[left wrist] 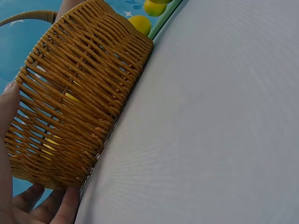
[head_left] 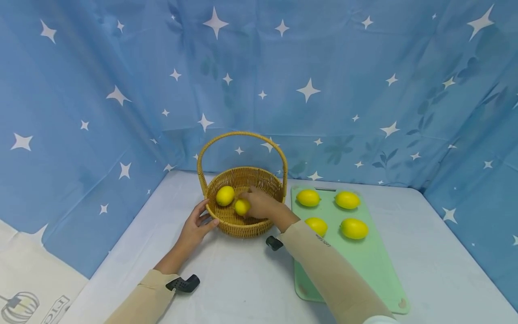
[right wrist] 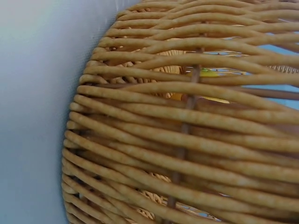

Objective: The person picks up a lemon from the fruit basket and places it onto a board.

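Note:
A round wicker basket (head_left: 243, 231) with a tall arched handle stands upright on the table. My left hand (head_left: 196, 230) holds its near left side, thumb at the front and fingers round the left. In the left wrist view, the thumb and fingertips (left wrist: 67, 205) rest against the basket's weave (left wrist: 79, 93). Reaching in over the rim, my right hand (head_left: 262, 203) grips a yellow lemon (head_left: 242, 207) low inside the basket. Another lemon (head_left: 225, 196) lies inside to its left. The basket wall (right wrist: 140, 130) fills most of the right wrist view, largely hiding that hand.
Right of the basket lies a light green cutting board (head_left: 364, 265) bearing several lemons (head_left: 354, 228); my right forearm crosses above it and partly covers one. A white cloth covers the table (head_left: 234, 279). A blue star-patterned curtain (head_left: 259, 67) hangs behind and along both sides.

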Demonstrator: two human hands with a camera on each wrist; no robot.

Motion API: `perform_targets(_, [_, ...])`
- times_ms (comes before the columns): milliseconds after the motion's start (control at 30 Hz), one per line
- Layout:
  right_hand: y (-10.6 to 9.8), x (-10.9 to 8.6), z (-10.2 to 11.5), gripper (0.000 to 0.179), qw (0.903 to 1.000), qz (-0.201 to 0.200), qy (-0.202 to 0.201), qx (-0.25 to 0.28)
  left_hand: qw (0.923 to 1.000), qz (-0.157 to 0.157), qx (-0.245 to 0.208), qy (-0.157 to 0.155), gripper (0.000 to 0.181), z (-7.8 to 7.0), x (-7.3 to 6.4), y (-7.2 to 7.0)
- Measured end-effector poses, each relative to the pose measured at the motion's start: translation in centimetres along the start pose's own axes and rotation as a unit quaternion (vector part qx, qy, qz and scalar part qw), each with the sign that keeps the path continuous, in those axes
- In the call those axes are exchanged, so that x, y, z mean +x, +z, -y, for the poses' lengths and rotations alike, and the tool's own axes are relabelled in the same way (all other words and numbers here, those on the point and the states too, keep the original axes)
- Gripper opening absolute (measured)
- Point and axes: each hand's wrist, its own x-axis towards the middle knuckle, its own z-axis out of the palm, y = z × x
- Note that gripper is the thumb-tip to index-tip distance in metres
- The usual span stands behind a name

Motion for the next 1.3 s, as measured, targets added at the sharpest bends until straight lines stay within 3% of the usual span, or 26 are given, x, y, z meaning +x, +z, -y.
perform_targets(533, [-1.6,-2.2,0.6,0.062,0.9981,-0.054,-0.028,0.014,1.0,0.001,-0.004,-0.001,0.077,-0.3,-0.2,0.0])
perform_targets(800, [-2.7,-4.3,0.8,0.062,0.9962,-0.08,-0.033,0.004,1.0,0.002,0.001,0.001,0.076,-0.1,-0.1,-0.1])
perform_targets(1067, [-3.6,-6.9,0.8,0.062,0.9912,-0.115,-0.065,0.009,0.9999,0.007,-0.006,0.007,0.075,0.0,0.0,-0.1])
perform_targets(1300, [-3.9,-8.9,0.3,0.062,0.991,-0.113,-0.067,0.023,0.9999,0.009,-0.011,0.007,0.074,-0.2,0.0,0.0])
